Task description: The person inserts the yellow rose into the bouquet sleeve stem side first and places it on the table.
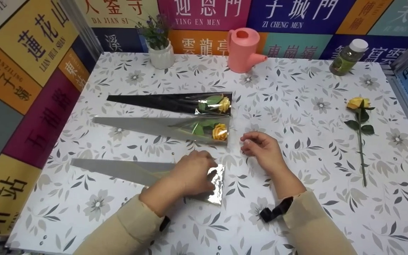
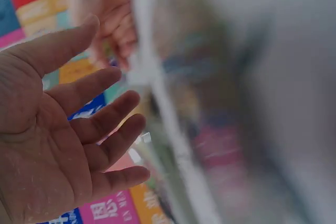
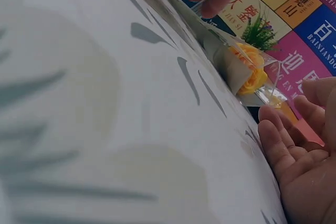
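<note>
My left hand [image 1: 194, 174] is over a grey-backed clear flower sleeve [image 1: 110, 169], whose shiny wide end shows past the fingers. The left wrist view shows this hand's fingers [image 2: 107, 127] spread apart, with nothing gripped. What lies in the sleeve under the hand is hidden. To its right, my right hand [image 1: 265, 152] hovers or rests by the table, fingers loosely bent and holding nothing. Farther back lie two wrapped yellow roses: one in a grey sleeve [image 1: 136, 124], one in a black sleeve [image 1: 147, 101]. An unwrapped yellow rose [image 1: 359, 103] with a leafy stem lies at the right.
Along the table's back edge stand a white flowerpot [image 1: 161, 56], a pink watering can [image 1: 241, 53] and a green bottle with a white cap [image 1: 345, 62]. A floral cloth [image 1: 296, 226] covers the table. Lettered colourful panels [image 1: 204, 14] wall the back and sides.
</note>
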